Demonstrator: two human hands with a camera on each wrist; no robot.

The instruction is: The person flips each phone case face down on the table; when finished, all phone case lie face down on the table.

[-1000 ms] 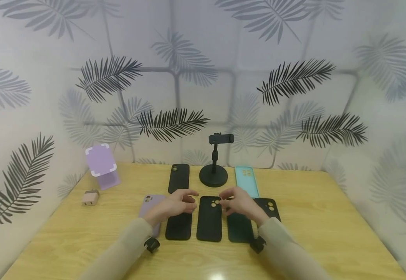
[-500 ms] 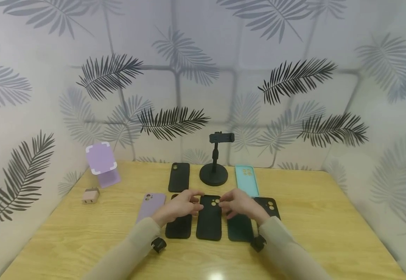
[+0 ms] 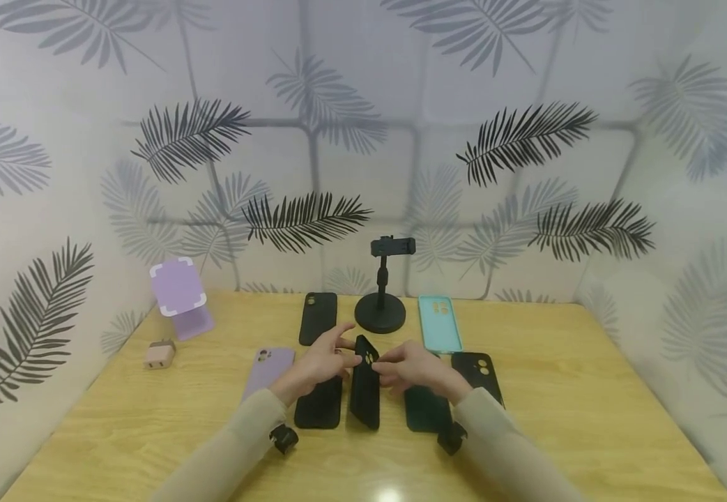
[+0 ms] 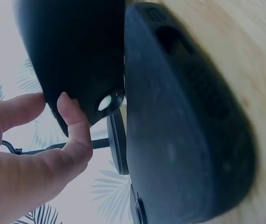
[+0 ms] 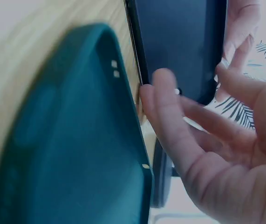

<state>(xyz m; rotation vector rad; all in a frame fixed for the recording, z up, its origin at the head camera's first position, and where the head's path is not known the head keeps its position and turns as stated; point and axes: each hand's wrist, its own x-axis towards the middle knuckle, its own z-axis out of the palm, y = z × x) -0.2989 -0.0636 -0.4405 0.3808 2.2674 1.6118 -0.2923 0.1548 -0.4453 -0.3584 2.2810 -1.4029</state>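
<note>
A black phone case (image 3: pixel 365 397) is tipped up on its long edge in the middle of the front row, its camera holes near the top. My left hand (image 3: pixel 320 361) pinches its upper corner between thumb and finger, as the left wrist view shows of the case (image 4: pixel 77 51). On the other side, my right hand (image 3: pixel 418 369) holds the case by its upper end, fingers close around the corner. Below the left hand lies another black case (image 3: pixel 318 408). A dark green case (image 5: pixel 81 140) lies under the right hand, partly hidden by it in the head view.
A black phone stand (image 3: pixel 380 314) stands behind, between a black case (image 3: pixel 318 318) and a turquoise case (image 3: pixel 440 324). A lilac case (image 3: pixel 269 369) lies left, a black case (image 3: pixel 477 373) right. Farther left are a purple stand (image 3: pixel 178 287) and a pink charger plug (image 3: pixel 159 354).
Both hands have closed in on the middle black case. It was lying flat and is now turned up on edge, its right side lifted toward the left.
</note>
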